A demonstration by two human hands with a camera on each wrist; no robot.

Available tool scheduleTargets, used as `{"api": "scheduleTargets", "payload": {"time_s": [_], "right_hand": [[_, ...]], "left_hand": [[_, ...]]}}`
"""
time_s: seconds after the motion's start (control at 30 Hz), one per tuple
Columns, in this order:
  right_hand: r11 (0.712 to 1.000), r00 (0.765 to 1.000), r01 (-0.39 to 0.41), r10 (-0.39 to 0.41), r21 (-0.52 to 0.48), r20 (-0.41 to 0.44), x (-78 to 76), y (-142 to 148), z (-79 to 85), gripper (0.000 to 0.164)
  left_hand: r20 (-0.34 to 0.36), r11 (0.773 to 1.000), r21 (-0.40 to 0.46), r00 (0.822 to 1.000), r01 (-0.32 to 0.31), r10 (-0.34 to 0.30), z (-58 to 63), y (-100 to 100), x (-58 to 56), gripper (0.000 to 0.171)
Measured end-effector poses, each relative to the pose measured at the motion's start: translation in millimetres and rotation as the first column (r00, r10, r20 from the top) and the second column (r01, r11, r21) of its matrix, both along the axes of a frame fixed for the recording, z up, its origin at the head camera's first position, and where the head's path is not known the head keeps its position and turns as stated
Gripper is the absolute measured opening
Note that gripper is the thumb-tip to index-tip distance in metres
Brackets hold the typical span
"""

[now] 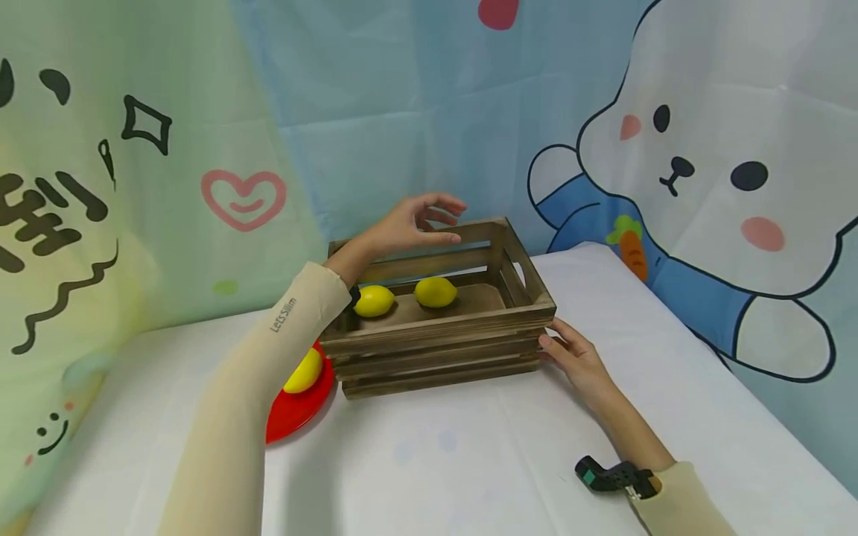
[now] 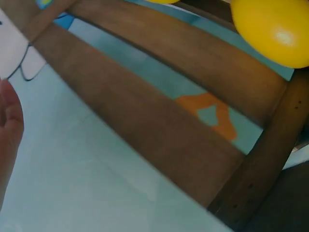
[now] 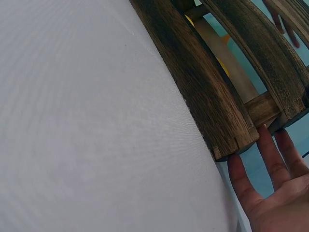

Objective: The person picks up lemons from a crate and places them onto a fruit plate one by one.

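Note:
A brown slatted wooden crate [image 1: 442, 327] stands on the white table, with two yellow lemons inside, a left lemon [image 1: 374, 301] and a right lemon [image 1: 436, 292]. My left hand [image 1: 425, 217] hovers above the crate's back side, fingers loosely bent with nothing between them. In the left wrist view, part of that hand [image 2: 8, 113] shows at the left edge, apart from the crate slats [image 2: 140, 113]. My right hand [image 1: 576, 359] is at the crate's right end. Its fingers [image 3: 244, 181] reach out and touch the ends of the crate's slats in the right wrist view.
Left of the crate lies a red plate [image 1: 295, 413] holding another lemon [image 1: 304, 372], both partly covered by the left sleeve. A patterned cloth backdrop [image 1: 402, 112] hangs right behind the crate. White cloth [image 1: 469, 454] covers the table.

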State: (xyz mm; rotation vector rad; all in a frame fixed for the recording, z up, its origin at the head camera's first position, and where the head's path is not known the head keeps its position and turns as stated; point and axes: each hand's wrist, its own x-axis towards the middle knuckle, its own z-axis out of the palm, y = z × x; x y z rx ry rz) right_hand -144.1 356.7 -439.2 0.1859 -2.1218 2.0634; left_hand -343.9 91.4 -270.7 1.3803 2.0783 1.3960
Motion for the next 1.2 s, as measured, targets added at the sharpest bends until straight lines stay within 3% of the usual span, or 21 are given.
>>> {"api": "scheduleTargets", "payload": {"time_s": [0.17,0.3,0.5,0.6,0.77,0.97,1.2], "right_hand": [[0.999,1.0,0.008,-0.009,0.047,0.019,1.8,1,-0.8,0.047],[0.997,0.999,0.01,-0.013,0.08,0.038,-0.4,2,1.2,0.054],[0.998,0.999,0.009,-0.012,0.062,0.048,-1.6,1,-0.4,0.052],[0.999,0.999,0.001,-0.003,0.036,0.033,-1.3,1,-2.2,0.048],[1.0,1.0,0.008,-0.008,-0.001,0.018,-1.4,1,-2.2,0.04],[1.0,1.0,0.016,-0.015,-0.022,0.026,-3.3,-2,0.0,0.038],[1.0,0.999,0.025,-0.025,-0.005,0.044,-2.8,-4,1.5,0.043]], "left_hand": [[0.109,0.988,-0.131,0.991,0.087,-0.073,-16.0,5,-5.1,0.051],[0.143,0.966,-0.228,0.986,0.121,-0.09,-27.1,5,-6.5,0.056],[0.176,0.92,-0.352,0.978,0.172,-0.115,-42.5,8,-14.4,0.056],[0.215,0.908,-0.373,0.97,0.192,-0.117,-45.8,10,-19.3,0.055],[0.215,0.877,-0.432,0.969,0.209,-0.125,-45.5,14,-28.4,0.058],[0.11,0.809,-0.554,0.981,0.196,-0.163,-49.4,16,-35.7,0.061],[0.016,0.701,-0.69,0.973,0.178,-0.231,-58.0,21,-34.1,0.058]]}}
